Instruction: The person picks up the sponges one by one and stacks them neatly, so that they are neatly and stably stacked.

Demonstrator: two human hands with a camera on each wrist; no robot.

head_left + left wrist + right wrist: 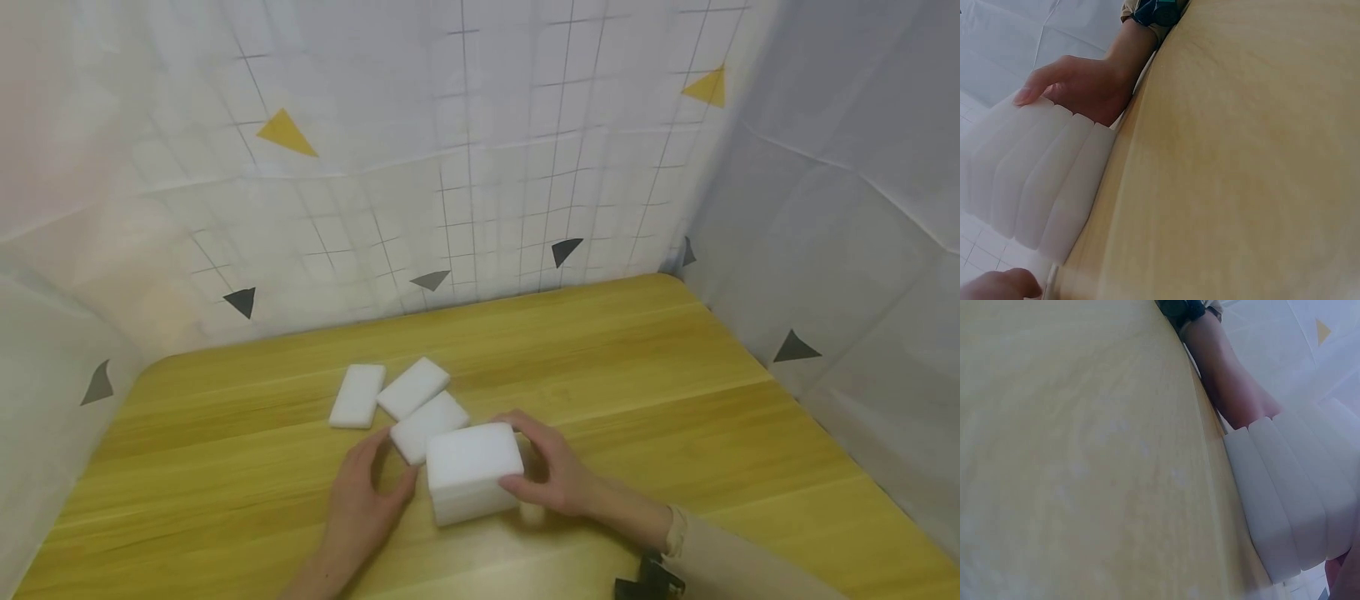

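On the yellow wooden table [675, 400], walled in by pale sheeting printed with a grid and triangles [525, 167], a stack of white sponge blocks [472, 471] stands near the front edge, between the two hands. The wrist views show it as several slabs with slightly stepped edges [1041, 181], so the likeliest trouble is that uneven pressure from either side shears the layers apart and the top slabs slide off; the foam also looks soft, and a hard squeeze would probably bow the pile rather than steady it. A second risk is the loose block [429, 427] lying just behind the stack, touching or nearly touching it, which a nudge could push into the other two loose blocks [390, 392] beyond. The right hand [551, 475] cups the stack's right end, fingers curled over the far corner and thumb pressed on the near side, so it grasps the pile. The left hand [365, 496] lies low on the table at the left end with fingers relaxed and extended toward the loose block; whether its thumb touches the stack I cannot tell.
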